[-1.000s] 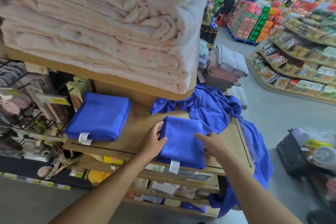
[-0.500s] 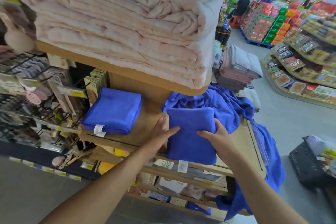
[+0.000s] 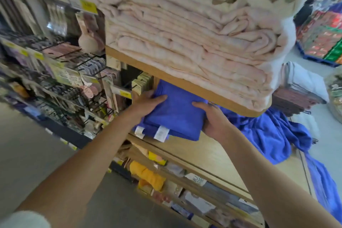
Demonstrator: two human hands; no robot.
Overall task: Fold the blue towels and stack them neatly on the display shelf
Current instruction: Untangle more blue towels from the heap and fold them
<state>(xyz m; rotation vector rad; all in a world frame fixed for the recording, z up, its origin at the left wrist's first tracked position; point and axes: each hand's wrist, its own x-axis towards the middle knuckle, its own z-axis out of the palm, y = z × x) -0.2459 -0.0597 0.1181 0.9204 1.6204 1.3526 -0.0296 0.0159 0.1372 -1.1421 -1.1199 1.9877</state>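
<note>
A smooth grey shop floor [image 3: 27,144] runs past a black wire hook rack [image 3: 61,87] and stacked red and green boxes [image 3: 322,42].

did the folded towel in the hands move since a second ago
Yes. The towel moved left along the shelf, from its middle onto the other folded towel at the left end.

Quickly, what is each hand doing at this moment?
Left hand: grips the folded blue towel at its left edge.
Right hand: grips its right edge.
</note>
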